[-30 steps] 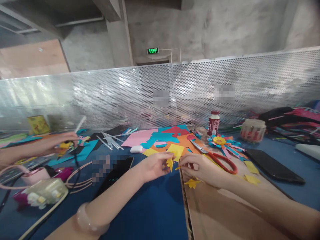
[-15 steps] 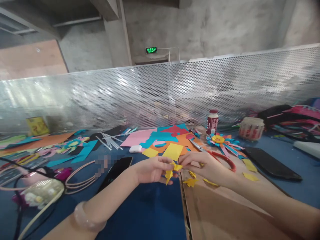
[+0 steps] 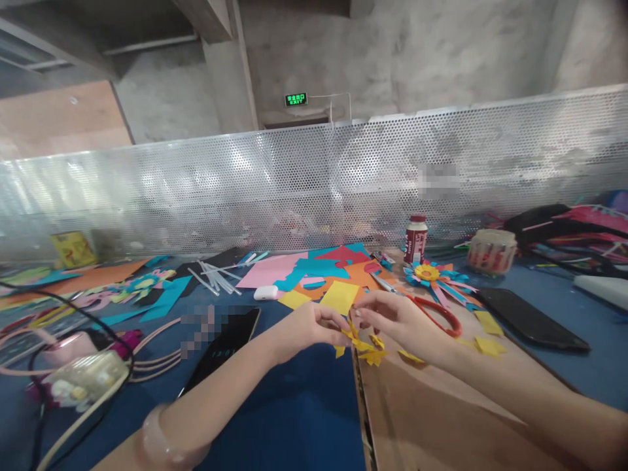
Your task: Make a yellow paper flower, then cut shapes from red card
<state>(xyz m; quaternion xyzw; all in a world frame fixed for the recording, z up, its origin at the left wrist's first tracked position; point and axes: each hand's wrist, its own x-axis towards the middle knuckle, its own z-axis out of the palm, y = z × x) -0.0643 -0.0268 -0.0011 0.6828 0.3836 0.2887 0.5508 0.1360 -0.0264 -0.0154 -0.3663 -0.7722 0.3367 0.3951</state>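
Between thumb and fingers, my left hand (image 3: 314, 327) pinches a folded yellow paper cutout (image 3: 354, 335), held low over the brown board. My right hand (image 3: 395, 320) is just to the right, its fingers bent and the tips close together near the cutout's upper end. Whether those tips grip anything is hidden. A pointed yellow paper shape (image 3: 375, 356) lies on the board below the hands, partly overlapped by the held piece. Behind my right hand rest red-handled scissors (image 3: 444, 317). A yellow paper sheet (image 3: 339, 296) lies beyond the fingertips.
A blue-and-yellow paper flower (image 3: 429, 273), a coffee bottle (image 3: 416, 242) and a jar (image 3: 492, 252) stand or lie at the back right. Black phones (image 3: 532, 320) flank both arms. White sticks (image 3: 216, 276) and coloured sheets cover the back. Cables and a power strip (image 3: 81, 379) occupy the left.
My left hand has turned over and moved slightly right, lowering the yellow cutout toward the yellow shape on the board. My right fingertips have drawn up a little from the cutout.
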